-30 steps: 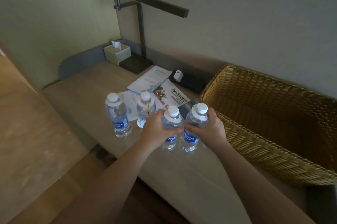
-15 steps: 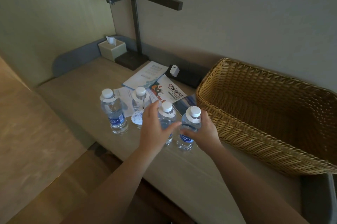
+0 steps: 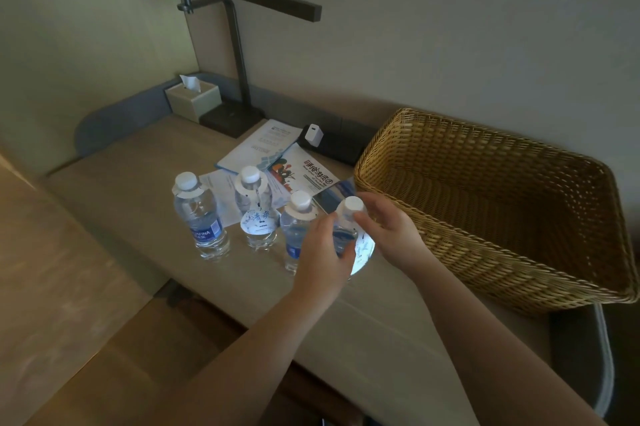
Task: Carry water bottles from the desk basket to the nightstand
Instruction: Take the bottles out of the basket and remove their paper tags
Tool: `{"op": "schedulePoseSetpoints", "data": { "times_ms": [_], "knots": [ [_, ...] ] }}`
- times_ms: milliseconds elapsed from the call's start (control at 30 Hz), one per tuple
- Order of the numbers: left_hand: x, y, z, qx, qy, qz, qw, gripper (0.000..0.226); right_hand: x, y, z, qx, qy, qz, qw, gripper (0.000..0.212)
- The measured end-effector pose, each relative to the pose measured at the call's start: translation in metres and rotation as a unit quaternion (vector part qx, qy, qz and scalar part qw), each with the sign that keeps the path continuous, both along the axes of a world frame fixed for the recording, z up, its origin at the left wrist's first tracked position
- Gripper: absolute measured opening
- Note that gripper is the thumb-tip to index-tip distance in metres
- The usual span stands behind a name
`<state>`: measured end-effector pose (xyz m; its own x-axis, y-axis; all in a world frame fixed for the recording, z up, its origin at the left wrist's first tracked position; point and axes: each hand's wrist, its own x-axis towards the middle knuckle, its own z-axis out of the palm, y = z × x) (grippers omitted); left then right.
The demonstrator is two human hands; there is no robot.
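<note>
Dark desk lamp (image 3: 239, 54), tissue box (image 3: 194, 101) beside its base, leaflets (image 3: 277, 158), what looks like a white charger (image 3: 313, 135)

Both hands reach forward, close together — left hand (image 3: 323, 252) curled, right hand (image 3: 391, 229) fingers bent, pinching.

Four small clear plastic water bottles with white caps stand upright in a loose row on the beige desk top (image 3: 114, 179), left of the rectangular woven wicker basket (image 3: 450, 245). The leftmost bottle (image 3: 202, 217) wears a blue label, the second bottle (image 3: 256, 214) a round white hang tag; the third bottle (image 3: 296, 228) stands just beside the rightmost bottle (image 3: 348, 221), which is gripped by both hands and nearest the basket
</note>
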<state>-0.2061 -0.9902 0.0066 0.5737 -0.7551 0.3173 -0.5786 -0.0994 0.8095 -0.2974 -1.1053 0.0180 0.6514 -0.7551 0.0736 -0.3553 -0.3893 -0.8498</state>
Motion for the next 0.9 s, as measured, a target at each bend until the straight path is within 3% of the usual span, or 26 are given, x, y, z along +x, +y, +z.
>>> {"op": "schedulePoseSetpoints", "data": {
  "times_ms": [167, 633, 900],
  "knots": [
    [0.004, -0.006, -0.006, 0.001, 0.099, 0.007, 0.995, 0.039, 0.000, 0.002, 0.000, 0.001, -0.010, -0.018, 1.000, 0.031],
    [-0.043, -0.027, -0.026, 0.018, 0.094, -0.119, 0.988, 0.040, -0.095, 0.010, -0.007, 0.031, -0.028, -0.117, 0.992, 0.022],
    [-0.045, -0.032, -0.025, 0.034, 0.132, -0.145, 0.980, 0.049, -0.095, 0.014, -0.005, 0.011, -0.036, -0.136, 0.990, 0.021]
  ]
}}
